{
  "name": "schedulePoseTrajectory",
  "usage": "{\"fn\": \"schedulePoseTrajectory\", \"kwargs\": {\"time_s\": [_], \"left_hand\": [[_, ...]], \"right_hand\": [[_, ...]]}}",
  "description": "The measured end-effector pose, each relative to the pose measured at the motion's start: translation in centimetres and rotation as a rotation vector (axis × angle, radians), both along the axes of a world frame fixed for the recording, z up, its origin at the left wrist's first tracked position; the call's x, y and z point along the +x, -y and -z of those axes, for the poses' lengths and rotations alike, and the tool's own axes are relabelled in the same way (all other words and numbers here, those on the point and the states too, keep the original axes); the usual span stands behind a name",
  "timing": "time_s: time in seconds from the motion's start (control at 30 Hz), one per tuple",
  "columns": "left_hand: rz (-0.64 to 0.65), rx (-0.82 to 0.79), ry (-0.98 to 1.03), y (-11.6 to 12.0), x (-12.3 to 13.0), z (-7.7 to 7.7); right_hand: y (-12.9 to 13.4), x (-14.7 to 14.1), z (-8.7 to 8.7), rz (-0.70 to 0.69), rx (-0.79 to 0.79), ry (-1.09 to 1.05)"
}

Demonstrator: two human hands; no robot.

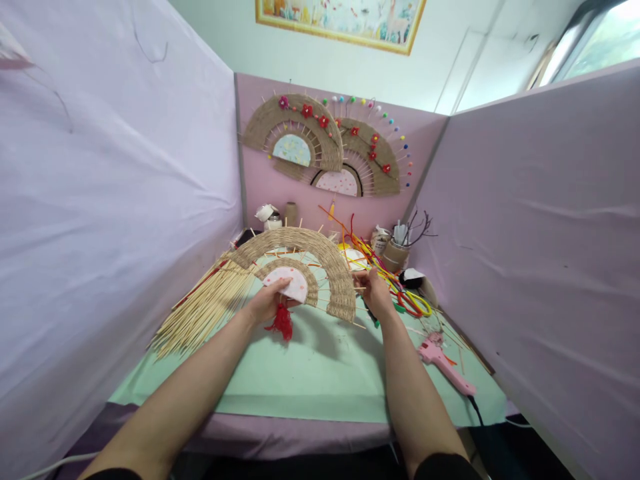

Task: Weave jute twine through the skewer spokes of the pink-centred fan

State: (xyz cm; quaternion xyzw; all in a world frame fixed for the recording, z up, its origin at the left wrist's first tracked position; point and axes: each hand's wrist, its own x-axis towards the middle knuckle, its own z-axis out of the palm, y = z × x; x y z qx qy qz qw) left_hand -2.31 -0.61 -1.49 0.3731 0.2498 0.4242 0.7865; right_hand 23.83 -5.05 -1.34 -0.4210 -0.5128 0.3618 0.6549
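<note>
Bare forearms (200, 377) extend from the bottom corners to the woven fan (320, 245) at mid-frame, its long axis sloping down rightward, left hand (267, 301) pinched on its pale centre (299, 285) above the red tassel (283, 325), right hand (375, 292) nearer the right end, finger closure indiscernible from here.

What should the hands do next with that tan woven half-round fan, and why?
Perhaps the right hand could gently straighten the thin wooden sticks: they poke unevenly past the fan beside it, while the left hand holds the fan by its pale pink half-circle centre.
</note>
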Motion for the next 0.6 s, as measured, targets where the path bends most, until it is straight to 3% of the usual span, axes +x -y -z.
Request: {"fn": "schedulePoseTrajectory", "kwargs": {"time_s": [0.23,0.6], "left_hand": [[-0.044,0.006,0.100,-0.39,-0.39,-0.10],[-0.078,0.031,0.088,-0.60,-0.65,-0.18]], "right_hand": [[-0.51,-0.20,0.46,0.023,-0.015,0.096],[-0.37,-0.42,0.11,0.130,-0.014,0.106]]}}
